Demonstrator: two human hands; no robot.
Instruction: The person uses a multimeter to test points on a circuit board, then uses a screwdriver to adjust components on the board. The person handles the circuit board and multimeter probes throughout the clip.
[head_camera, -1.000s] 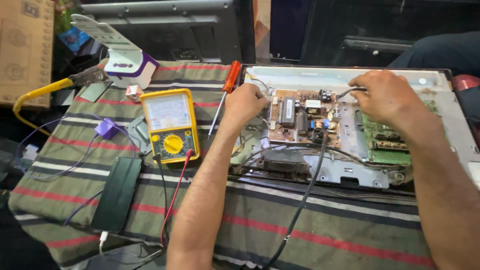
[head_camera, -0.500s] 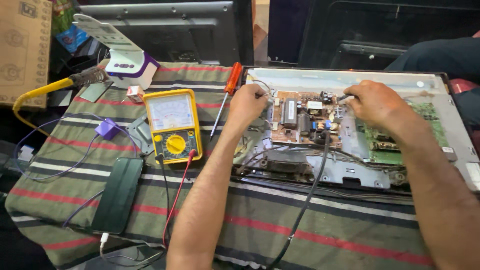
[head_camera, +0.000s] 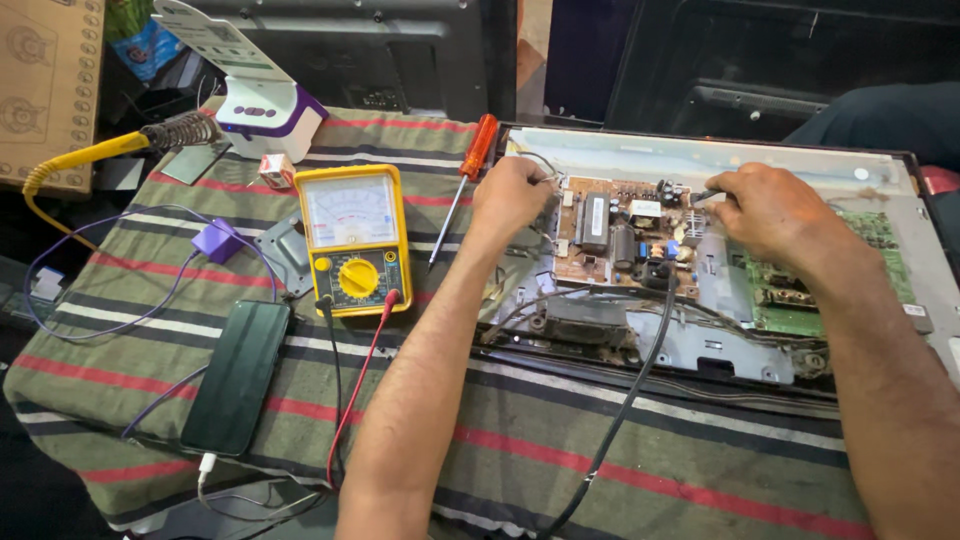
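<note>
Opened flat-panel chassis (head_camera: 800, 170) lies on striped cloth (head_camera: 600, 450). A brown cardboard box (head_camera: 45, 90) stands far left. The yellow multimeter (head_camera: 352, 240) rests beside the chassis. Left hand (head_camera: 510, 195) and right hand (head_camera: 765, 210) pinch probes on the brown power board (head_camera: 620, 235). A small red-white carton (head_camera: 274, 170) sits above the meter.

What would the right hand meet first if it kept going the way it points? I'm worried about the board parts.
The right hand points leftward over the brown power board. The black capacitors beside its fingers probably come first, though depth is unclear.
</note>
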